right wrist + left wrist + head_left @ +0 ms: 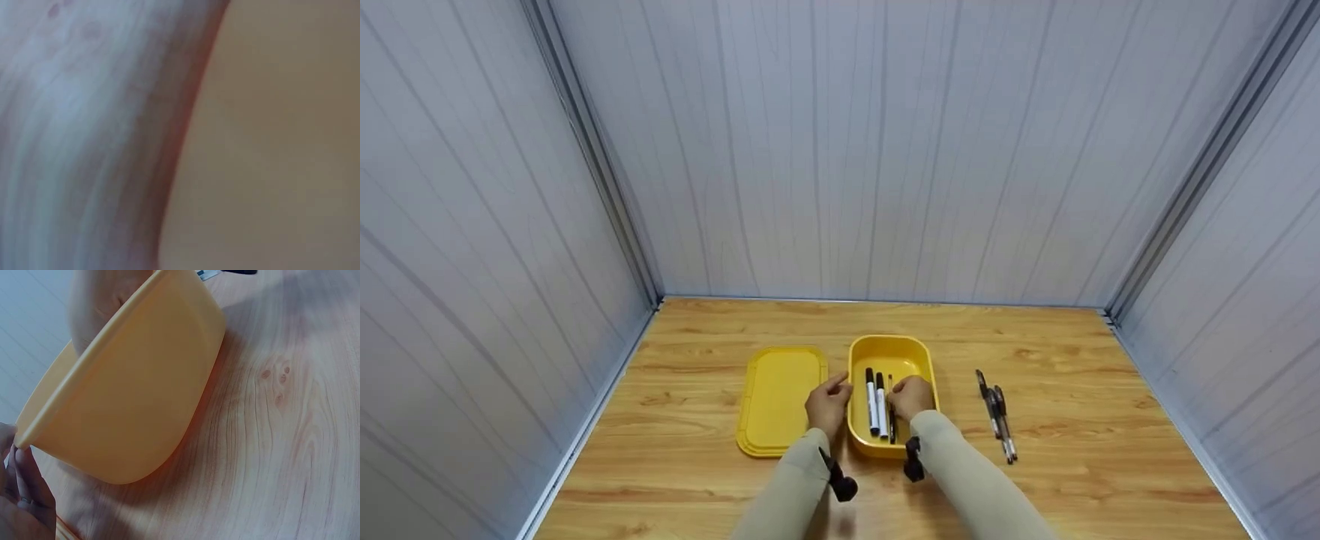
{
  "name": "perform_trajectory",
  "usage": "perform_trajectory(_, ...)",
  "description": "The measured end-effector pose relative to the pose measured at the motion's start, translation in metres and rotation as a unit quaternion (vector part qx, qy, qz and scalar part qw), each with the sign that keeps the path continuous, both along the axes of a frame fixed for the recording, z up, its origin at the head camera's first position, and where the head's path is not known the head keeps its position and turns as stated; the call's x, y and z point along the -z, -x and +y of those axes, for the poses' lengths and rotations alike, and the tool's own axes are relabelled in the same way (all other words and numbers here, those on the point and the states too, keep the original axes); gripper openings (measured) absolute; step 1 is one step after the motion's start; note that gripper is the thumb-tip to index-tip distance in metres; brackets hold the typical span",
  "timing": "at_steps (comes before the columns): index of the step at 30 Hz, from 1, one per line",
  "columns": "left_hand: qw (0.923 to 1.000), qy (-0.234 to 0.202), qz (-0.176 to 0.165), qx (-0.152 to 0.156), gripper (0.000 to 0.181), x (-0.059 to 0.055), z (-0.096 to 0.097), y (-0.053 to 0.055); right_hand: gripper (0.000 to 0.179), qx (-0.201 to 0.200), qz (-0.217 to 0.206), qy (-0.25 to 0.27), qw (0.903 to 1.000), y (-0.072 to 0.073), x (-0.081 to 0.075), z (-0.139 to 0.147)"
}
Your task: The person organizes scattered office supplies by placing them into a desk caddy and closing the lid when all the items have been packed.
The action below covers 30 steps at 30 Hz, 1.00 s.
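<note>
A yellow plastic box stands uncovered on the wooden table. My left hand is at its left side; in the left wrist view, thumb and fingers pinch the box's rim. Inside the box lie two white markers, one marker beside another marker, both with black ends. To their right is a slim dark pen, lying along the same direction. My right hand reaches into the box and its fingertips pinch this pen, partly covering it. The right wrist view shows a blurred box wall.
A flat yellow lid lies left of the box. Right of the box, several dark-and-clear pens lie close together on the table. Pale panels enclose the back and both sides.
</note>
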<state>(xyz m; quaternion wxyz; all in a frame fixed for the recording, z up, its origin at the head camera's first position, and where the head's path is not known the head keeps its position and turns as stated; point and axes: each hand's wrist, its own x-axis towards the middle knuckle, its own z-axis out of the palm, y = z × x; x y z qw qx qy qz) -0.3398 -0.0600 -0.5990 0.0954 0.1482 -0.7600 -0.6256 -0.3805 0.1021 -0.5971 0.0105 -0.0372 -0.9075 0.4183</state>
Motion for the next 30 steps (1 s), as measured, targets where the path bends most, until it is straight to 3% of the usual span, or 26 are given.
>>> perform_trajectory(12, 0.9999, 0.004, 0.009, -0.003, 0.030, 0.002, 0.000, 0.001, 0.009, -0.008, 0.001, -0.018, 0.9998, 0.001, 0.000, -0.002)
perform_trajectory(18, 0.9999, 0.005, 0.010, -0.004, 0.030, 0.003, 0.001, 0.001, 0.020, -0.027, -0.025, -0.018, 0.9992, 0.002, -0.017, -0.003)
perform_trajectory(24, 1.0000, -0.006, -0.002, -0.004, 0.031, 0.004, 0.001, 0.001, 0.016, -0.044, 0.011, -0.023, 0.9987, 0.006, -0.041, 0.001)
perform_trajectory(30, 1.0000, -0.007, 0.001, -0.003, 0.030, 0.003, 0.000, 0.002, 0.012, -0.025, 0.030, -0.012, 0.9992, 0.012, -0.056, 0.022)
